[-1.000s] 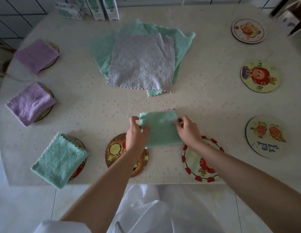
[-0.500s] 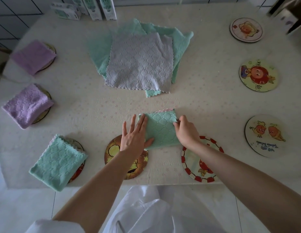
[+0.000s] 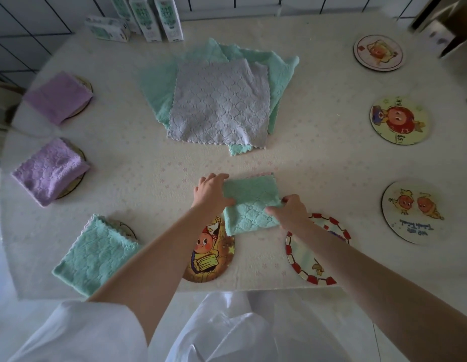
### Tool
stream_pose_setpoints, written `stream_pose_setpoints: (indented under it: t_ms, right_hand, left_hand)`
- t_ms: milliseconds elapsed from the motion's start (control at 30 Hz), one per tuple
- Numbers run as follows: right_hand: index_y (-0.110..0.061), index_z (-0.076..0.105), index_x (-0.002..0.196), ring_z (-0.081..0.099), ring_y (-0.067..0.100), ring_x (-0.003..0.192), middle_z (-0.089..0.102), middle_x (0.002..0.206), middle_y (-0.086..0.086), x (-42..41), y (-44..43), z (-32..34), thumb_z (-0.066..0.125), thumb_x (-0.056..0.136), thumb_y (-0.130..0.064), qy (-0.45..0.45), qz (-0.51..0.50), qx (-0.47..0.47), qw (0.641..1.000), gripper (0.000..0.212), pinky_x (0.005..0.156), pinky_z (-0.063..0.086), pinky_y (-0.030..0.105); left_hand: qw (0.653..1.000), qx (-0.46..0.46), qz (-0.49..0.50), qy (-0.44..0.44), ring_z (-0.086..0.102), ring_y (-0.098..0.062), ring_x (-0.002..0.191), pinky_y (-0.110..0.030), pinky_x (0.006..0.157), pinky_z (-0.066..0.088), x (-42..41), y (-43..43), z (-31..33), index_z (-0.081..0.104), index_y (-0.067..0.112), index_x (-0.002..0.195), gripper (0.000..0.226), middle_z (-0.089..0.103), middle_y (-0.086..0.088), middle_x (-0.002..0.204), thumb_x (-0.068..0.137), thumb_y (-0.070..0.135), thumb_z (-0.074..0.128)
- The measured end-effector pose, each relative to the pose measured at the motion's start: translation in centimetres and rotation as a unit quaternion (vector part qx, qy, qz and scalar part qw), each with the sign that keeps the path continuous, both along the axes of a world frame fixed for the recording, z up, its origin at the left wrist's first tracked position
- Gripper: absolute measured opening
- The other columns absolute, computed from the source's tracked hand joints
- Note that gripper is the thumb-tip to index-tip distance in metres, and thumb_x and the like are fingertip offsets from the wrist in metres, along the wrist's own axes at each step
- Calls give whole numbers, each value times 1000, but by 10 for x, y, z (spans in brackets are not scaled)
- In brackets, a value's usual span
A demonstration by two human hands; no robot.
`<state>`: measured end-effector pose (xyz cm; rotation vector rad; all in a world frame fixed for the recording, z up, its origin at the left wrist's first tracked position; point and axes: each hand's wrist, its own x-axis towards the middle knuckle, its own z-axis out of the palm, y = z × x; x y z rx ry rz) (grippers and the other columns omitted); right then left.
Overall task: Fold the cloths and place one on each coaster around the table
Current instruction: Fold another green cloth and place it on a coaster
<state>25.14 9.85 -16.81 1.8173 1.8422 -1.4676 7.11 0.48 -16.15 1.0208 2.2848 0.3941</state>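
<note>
A pile of unfolded cloths (image 3: 219, 100) lies at the middle of the tabletop (image 3: 318, 165), with cartons (image 3: 154, 17) standing behind it at the far edge. Down the left side, the far-left cloth (image 3: 58, 96), mid-left cloth (image 3: 48, 171) and near-left cloth (image 3: 96, 254) each cover a coaster (image 3: 81, 176). Down the right side lie the far-right coaster (image 3: 378, 53), mid-right coaster (image 3: 399, 120) and near-right coaster (image 3: 413, 211), well apart. At the near edge sit the left front coaster (image 3: 211, 257) and right front coaster (image 3: 302, 259), one under each forearm. Between and just behind them lies the front cloth (image 3: 249, 205), with the left hand (image 3: 211, 192) at its left edge and the right hand (image 3: 287, 209) at its right.
</note>
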Motion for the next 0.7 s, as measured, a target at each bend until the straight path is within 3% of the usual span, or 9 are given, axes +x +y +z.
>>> stream_pose_setpoints:
  t_ms: [33, 100, 167, 233, 300, 367, 433, 567, 700]
  right_hand:
    - [-12, 46, 91, 50, 16, 65, 49, 82, 5, 0, 2, 1, 71, 73, -25, 12, -21, -25, 999, 33, 53, 39, 26]
    - [-15, 34, 71, 32, 11, 50, 34, 62, 0, 2, 7, 4, 71, 76, -15, 37, -56, -62, 996, 37, 49, 29, 26]
    - [-15, 40, 72, 26, 10, 48, 30, 60, -1, 5, 11, 8, 74, 75, -9, 48, -81, -91, 991, 34, 49, 28, 26]
    - [-8, 57, 94, 31, 10, 52, 39, 69, 3, 8, 14, 10, 77, 73, -7, 41, -97, -108, 989, 29, 54, 34, 26]
    - [-3, 56, 109, 39, 13, 59, 47, 79, 7, 9, 16, 16, 78, 72, -6, 28, -97, -119, 988, 43, 59, 39, 28]
    - [-1, 55, 114, 45, 15, 65, 52, 87, 10, 10, 18, 20, 77, 73, -6, 27, -101, -117, 988, 47, 59, 42, 27]
    - [-3, 57, 115, 47, 15, 67, 53, 90, 9, 8, 16, 29, 74, 75, -4, 40, -129, -117, 984, 43, 56, 41, 26]
    - [-6, 61, 102, 63, 29, 92, 64, 102, 15, 10, 3, 48, 69, 81, -1, 138, -173, -150, 963, 23, 71, 53, 36]
    - [-10, 62, 98, 67, 27, 89, 66, 102, 13, 7, -28, 56, 69, 83, -5, 190, -114, -126, 967, 18, 74, 58, 41]
  left_hand:
    - [999, 0, 31, -43, 44, -23, 117, -39, 97, 40, -2, 4, 1, 46, 21, 136, 73, 53, -2, 126, 71, 24, 80]
    - [988, 10, 91, -127, 54, -20, 97, -28, 77, 51, -7, 11, 2, 49, 18, 133, 66, 57, -5, 116, 73, 11, 78]
    - [973, 16, 137, -185, 53, -13, 75, -19, 59, 47, -12, 15, 7, 53, 15, 129, 60, 57, -4, 104, 75, 5, 76]
    - [955, 16, 180, -234, 54, -13, 72, -23, 63, 52, -15, 16, 10, 58, 14, 124, 56, 56, -4, 101, 72, 4, 78]
    - [930, 9, 220, -293, 61, -18, 86, -30, 80, 56, -16, 15, 11, 60, 12, 120, 55, 60, -6, 109, 69, 2, 79]
    - [903, 3, 241, -355, 63, -23, 96, -30, 81, 55, -14, 11, 16, 61, 9, 118, 53, 63, -10, 113, 70, -3, 77]
    - [885, 7, 245, -396, 63, -26, 98, -30, 79, 55, -13, 1, 25, 61, 7, 117, 48, 65, -14, 113, 72, -5, 74]
    - [860, 35, 248, -445, 62, -29, 88, -46, 90, 51, -11, -35, 45, 65, 6, 108, 31, 66, -19, 104, 78, -2, 70]
    - [853, 69, 280, -436, 66, -23, 89, -29, 76, 56, -8, -83, 48, 66, 10, 97, 15, 70, -10, 97, 84, 4, 65]
